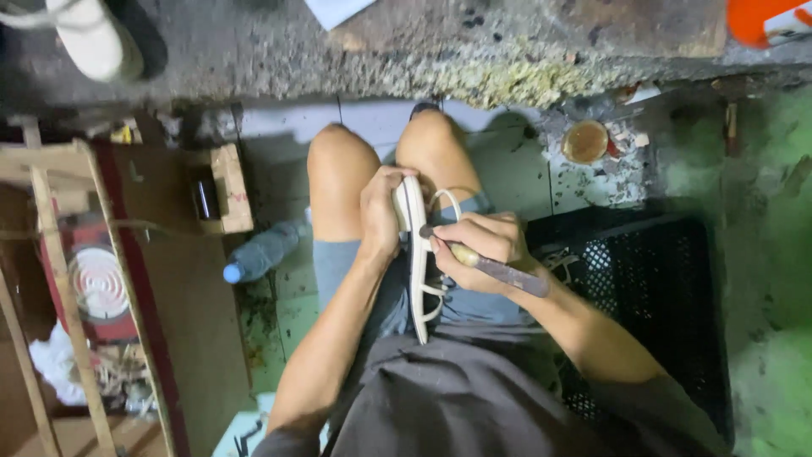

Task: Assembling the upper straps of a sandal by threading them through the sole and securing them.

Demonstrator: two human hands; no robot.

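A white sandal [417,271] stands on its edge in my lap, between my knees, its thin straps looping out to the right. My left hand [380,213] grips the sandal's upper end from the left. My right hand [480,245] holds a small brush [495,267] with a pale ferrule and a dark handle. The brush's dark tip touches the edge of the sole near the top.
A black plastic crate [660,305] stands by my right side. A plastic bottle with a blue cap [258,254] lies on the floor to my left, beside a wooden frame [59,245] and a small box [230,188]. An open round tin [585,141] sits by the rough concrete ledge [474,59].
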